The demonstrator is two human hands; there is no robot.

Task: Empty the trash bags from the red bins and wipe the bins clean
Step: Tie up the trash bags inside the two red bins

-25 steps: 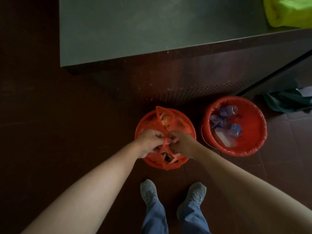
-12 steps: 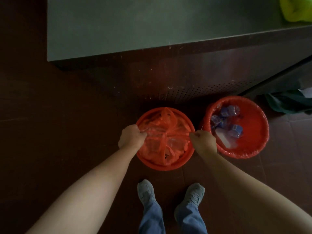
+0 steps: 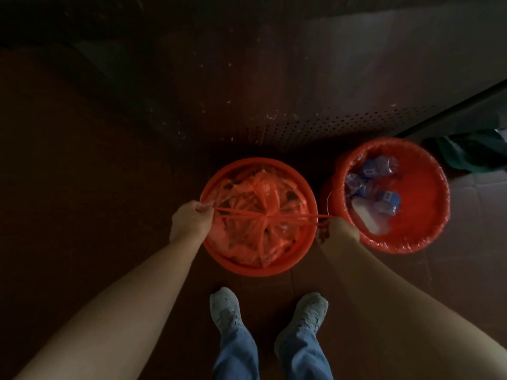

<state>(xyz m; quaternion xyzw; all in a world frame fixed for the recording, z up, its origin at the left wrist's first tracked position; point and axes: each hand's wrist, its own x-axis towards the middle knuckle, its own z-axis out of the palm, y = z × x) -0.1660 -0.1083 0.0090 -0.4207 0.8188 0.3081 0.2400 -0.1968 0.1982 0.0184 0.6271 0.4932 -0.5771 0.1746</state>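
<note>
Two red bins stand side by side on the dark floor, against a perforated panel. The left hand (image 3: 190,223) pinches one strap of the knotted, see-through red bag (image 3: 247,196) filling the left bin (image 3: 247,270). The right hand (image 3: 340,231) grips the other strap, and both straps are taut. The right bin (image 3: 439,187) holds several blue-labelled bottles (image 3: 384,200).

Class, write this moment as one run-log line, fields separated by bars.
left hand: grips bag tie | right hand: grips opposite tie | bag: knotted, in left bin | right bin: lined, holds bottles
</note>
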